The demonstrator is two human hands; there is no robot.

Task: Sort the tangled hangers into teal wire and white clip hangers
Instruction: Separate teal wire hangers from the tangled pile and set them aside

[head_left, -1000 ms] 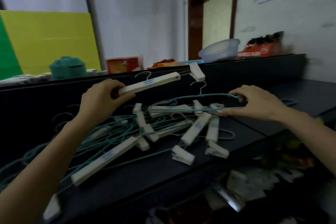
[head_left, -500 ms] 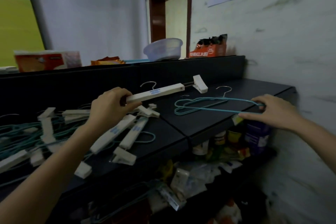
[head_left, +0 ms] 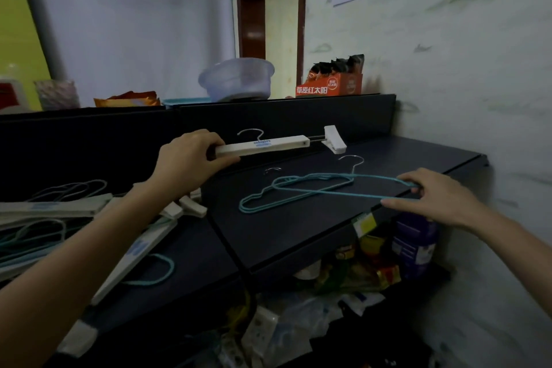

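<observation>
Dark shelf [head_left: 298, 233]: left hand [head_left: 191, 158], ten o'clock, grips white clip hanger [head_left: 263, 145]; right hand [head_left: 436, 197], three o'clock, pinches teal wire hanger [head_left: 328, 192], seemingly ready to lay down.

Noted: white clip hanger [head_left: 263, 145], smooth plastic bar, metal hook; teal wire hanger [head_left: 328, 192], matt coated wire, bare shiny metal hook; shelf [head_left: 298, 233], dark matt surface; bowl [head_left: 239, 78] at 12 o'clock, translucent plastic.

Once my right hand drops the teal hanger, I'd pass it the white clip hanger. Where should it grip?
Grip the white clip hanger on its flat bar, right of the label, coming from the front and below. The left hand holds the left end, the hook rises from the top, and the end clip hangs on a thin rod.
</observation>
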